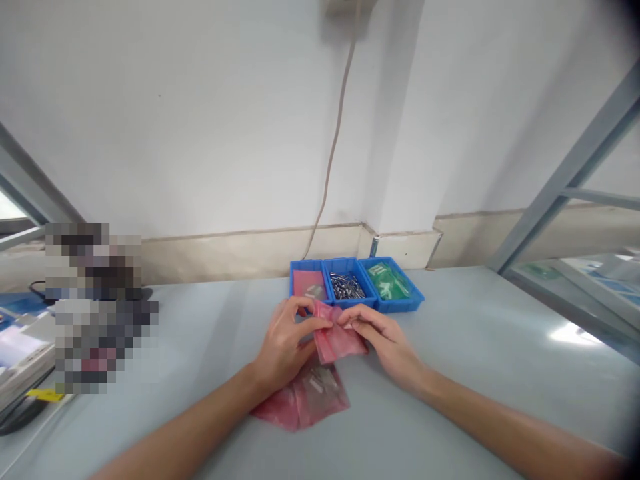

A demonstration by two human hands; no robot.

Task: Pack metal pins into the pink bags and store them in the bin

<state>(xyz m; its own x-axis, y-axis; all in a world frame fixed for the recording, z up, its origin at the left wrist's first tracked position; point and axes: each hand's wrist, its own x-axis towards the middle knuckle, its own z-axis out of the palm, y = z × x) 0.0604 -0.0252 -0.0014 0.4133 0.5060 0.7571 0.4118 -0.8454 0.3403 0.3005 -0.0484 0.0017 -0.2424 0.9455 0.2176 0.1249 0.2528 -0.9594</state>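
Note:
A pink plastic bag (341,343) is stretched between my two hands, above the table. My left hand (290,337) pinches its upper left part between thumb and fingers. At its upper right edge my right hand (377,337) is closed, thumb against fingers, on the same bag. Whether a small part is also between the right fingertips is too small to tell. Below my left hand, more pink plastic bags (323,395) lie on the table, with small metallic-looking pieces showing through; my left hand and forearm partly cover them.
Three blue bins stand by the wall: one with pink bags (305,281), one with metal screw-like parts (346,287), one with green bags and white pieces (389,283). A cable (336,140) hangs down the wall. Papers (23,347) and a blurred-out area lie left. Metal frames flank the table (200,333).

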